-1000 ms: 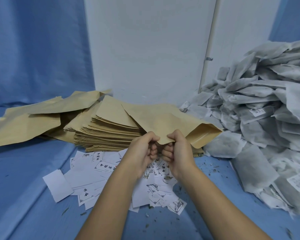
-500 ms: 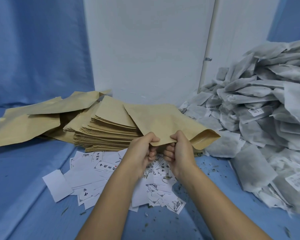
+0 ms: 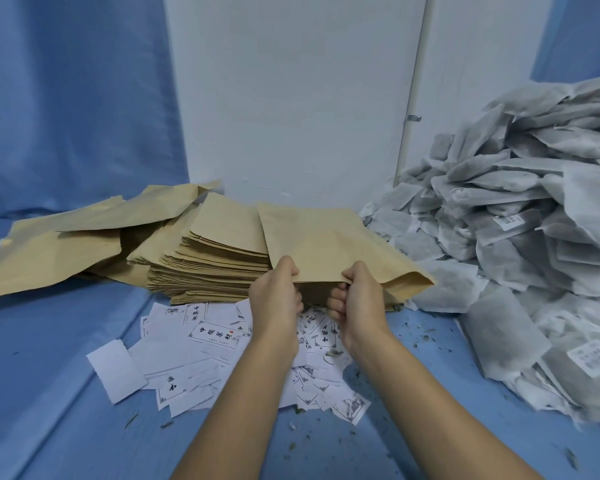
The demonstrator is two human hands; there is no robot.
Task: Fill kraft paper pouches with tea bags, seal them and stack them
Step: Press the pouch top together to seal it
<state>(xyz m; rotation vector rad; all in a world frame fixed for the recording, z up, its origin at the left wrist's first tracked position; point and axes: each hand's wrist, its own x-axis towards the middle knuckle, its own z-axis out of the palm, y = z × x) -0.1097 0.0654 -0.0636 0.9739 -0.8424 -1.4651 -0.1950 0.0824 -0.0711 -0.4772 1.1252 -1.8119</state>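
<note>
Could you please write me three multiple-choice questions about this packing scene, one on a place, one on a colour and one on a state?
1. Place: where does the heap of tea bags lie? A) on the person's left B) on the person's right C) under the forearms
2. Colour: what colour is the cloth on the surface? A) green B) red C) blue
3. State: how is the kraft pouch held? A) left hand and right hand both pinch its near edge B) one hand only C) lying untouched

Answers: 1 B, the grey heap fills the right side; 2 C, blue cloth lies all around; 3 A, both grips close on the edge.
</note>
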